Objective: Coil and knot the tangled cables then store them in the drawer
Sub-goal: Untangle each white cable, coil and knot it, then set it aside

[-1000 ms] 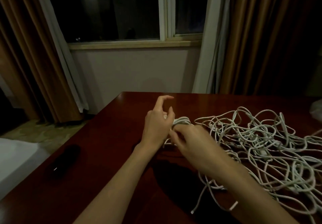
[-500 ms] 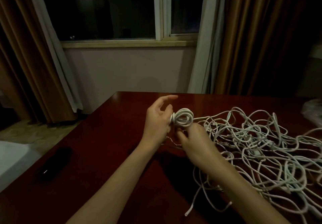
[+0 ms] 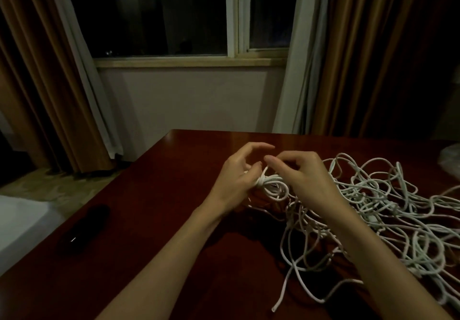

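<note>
A big heap of tangled white cables [image 3: 388, 207] covers the right half of the dark red table [image 3: 159, 220]. Over the table's middle, my left hand [image 3: 236, 180] grips a small white coil [image 3: 272, 187] of cable by its left side, with the forefinger and thumb sticking out above it. My right hand [image 3: 306, 182] hovers just right of the coil, its thumb and curled fingers pinching a strand above the coil. Loose cable ends trail toward the table's near edge. No drawer is in view.
A black remote-like object [image 3: 84, 227] lies on the table's left part near its edge. A white bed corner [image 3: 17, 222] sits lower left. Curtains [image 3: 39, 75] and a window [image 3: 189, 15] stand behind the table. A pale bag [image 3: 451, 160] shows at far right.
My right hand has risen from below the coil to above it, at the coil's right side. The coil has dropped lower and now hangs under my left hand's fingers.
</note>
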Demonstrator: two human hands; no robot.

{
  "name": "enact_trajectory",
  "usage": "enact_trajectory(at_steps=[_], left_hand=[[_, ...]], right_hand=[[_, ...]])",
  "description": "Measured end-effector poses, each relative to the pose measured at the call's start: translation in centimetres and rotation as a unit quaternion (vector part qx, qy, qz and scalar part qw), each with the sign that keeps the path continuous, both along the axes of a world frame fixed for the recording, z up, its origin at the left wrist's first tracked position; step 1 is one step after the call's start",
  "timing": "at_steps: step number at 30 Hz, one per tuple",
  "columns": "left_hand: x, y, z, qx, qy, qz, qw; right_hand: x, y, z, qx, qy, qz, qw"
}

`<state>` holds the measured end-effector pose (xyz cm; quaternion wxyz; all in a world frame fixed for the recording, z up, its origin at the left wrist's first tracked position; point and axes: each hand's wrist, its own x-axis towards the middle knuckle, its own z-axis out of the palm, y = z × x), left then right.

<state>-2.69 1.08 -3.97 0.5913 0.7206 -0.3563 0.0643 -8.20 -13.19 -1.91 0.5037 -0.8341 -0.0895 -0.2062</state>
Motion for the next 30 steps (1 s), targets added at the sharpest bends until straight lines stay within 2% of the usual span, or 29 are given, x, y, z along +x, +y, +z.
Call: enact_trajectory(at_steps=[2, 4, 6, 8, 10, 12, 15, 18, 22, 26, 28, 30], left_hand=[[-0.2, -0.2, 0.3, -0.067, 0.060, -0.021, 0.996], [-0.1, -0.4, 0.4, -0.108, 0.092, -0.010, 0.990], [0.2, -0.5, 0.3, -0.137, 0.114, 0.040, 0.983], [0.5, -0.3, 0.2, -0.127, 0.087, 0.114, 0.981], [0.9, 0.2, -0.3, -0.061, 0.015, 0.184, 0.981], [1.3, 0.6, -0.9, 0.021, -0.036, 0.205, 0.978], [1.3, 0.6, -1.3, 0.103, -0.071, 0.164, 0.978], [0.9, 0.4, -1.0, 0.118, -0.061, 0.081, 0.988], [0.6, 0.0, -0.4, 0.013, 0.050, -0.020, 0.998], [0.4, -0.4, 0.1, -0.082, 0.146, -0.064, 0.984], [0.7, -0.5, 0.0, -0.131, 0.176, -0.054, 0.974], [1.0, -0.6, -0.2, -0.160, 0.194, -0.005, 0.968]], right_hand=[[0.2, 0.2, -0.5, 0.074, 0.060, 0.059, 0.994], [0.4, 1.1, -1.2, 0.072, 0.061, 0.056, 0.994], [0.3, 2.4, -1.9, -0.045, 0.037, -0.007, 0.998], [-0.4, 4.0, -2.3, -0.180, 0.022, -0.032, 0.983], [-1.6, 4.9, -2.2, -0.267, 0.012, -0.019, 0.963], [-2.2, 4.7, -1.1, -0.295, 0.013, -0.008, 0.955], [-2.3, 3.2, 0.9, -0.248, -0.010, -0.038, 0.968], [-1.6, 1.7, 1.3, -0.181, -0.026, -0.053, 0.982], [0.3, 0.0, 0.2, -0.060, 0.017, -0.026, 0.998], [0.9, 0.2, -1.2, 0.063, 0.104, 0.065, 0.990], [0.9, 1.1, -1.7, 0.056, 0.103, 0.046, 0.992], [0.5, 2.2, -1.9, -0.034, 0.074, -0.011, 0.997]])
